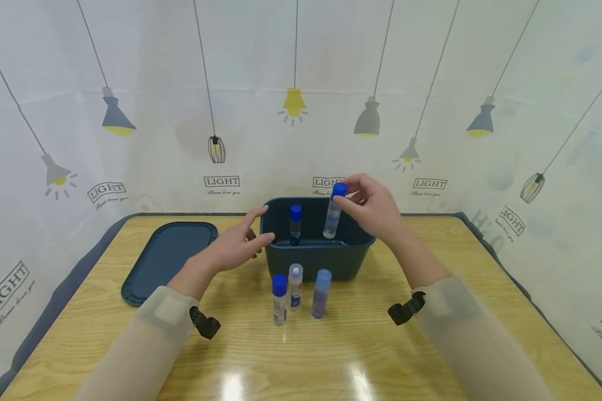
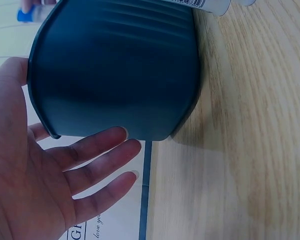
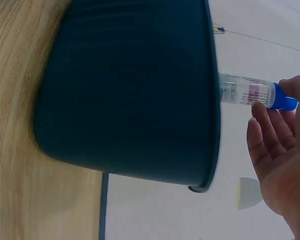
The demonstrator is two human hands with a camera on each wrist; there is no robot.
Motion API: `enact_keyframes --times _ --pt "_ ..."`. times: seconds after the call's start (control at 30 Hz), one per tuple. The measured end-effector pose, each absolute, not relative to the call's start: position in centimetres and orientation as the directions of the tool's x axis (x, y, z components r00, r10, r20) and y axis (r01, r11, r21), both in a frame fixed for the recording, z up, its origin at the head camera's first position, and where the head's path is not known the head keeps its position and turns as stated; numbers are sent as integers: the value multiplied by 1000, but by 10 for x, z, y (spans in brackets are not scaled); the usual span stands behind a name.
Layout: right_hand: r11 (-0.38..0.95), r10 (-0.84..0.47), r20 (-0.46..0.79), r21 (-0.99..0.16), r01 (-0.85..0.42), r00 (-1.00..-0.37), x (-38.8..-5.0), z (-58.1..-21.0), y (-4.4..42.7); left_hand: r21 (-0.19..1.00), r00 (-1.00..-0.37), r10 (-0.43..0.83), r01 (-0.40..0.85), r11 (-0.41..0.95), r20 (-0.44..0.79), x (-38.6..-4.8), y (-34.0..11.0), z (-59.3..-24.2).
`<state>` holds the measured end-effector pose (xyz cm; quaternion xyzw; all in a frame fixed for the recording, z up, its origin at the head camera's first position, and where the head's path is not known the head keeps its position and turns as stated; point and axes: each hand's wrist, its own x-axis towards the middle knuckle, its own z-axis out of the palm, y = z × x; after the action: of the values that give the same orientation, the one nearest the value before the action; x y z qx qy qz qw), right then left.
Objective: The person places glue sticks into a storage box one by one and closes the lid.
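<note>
My right hand (image 1: 373,209) pinches a clear bottle (image 1: 332,220) by its blue cap, holding it slightly tilted over the right part of a dark blue bin (image 1: 316,262). In the right wrist view, the lower end of this bottle (image 3: 247,91) is hidden behind the bin wall (image 3: 130,95). My left hand (image 1: 233,245) rests at the bin's left end, thumb and forefinger at the rim and the other fingers extended beside the wall (image 2: 115,75). Another blue-capped bottle (image 1: 295,225) stands inside the bin, left of the held one.
Three bottles stand on the wooden table in front of the bin: one blue-capped (image 1: 279,301), one clear-capped (image 1: 295,287) and one bluish (image 1: 321,294). A dark blue lid (image 1: 168,262) lies to the left. Behind the table hangs a lamp-printed cloth (image 1: 251,122).
</note>
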<state>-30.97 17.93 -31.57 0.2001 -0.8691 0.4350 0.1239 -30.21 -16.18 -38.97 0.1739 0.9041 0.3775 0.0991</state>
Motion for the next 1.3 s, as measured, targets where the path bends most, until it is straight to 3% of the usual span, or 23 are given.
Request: enact_keyframes --times 0.37,0.77,1.3 --pt "619 -270 219 -707 -343 -938 -343 -334 166 720 -919 392 237 652 -52 -301 -159 -388" --pt "657 -357 34 -701 -277 -933 -371 -339 159 728 -916 397 230 646 -63 -302 -159 -388" --pt "664 -351 -18 -710 -235 -936 -376 -357 152 723 -915 396 228 652 -69 -301 -161 -387"
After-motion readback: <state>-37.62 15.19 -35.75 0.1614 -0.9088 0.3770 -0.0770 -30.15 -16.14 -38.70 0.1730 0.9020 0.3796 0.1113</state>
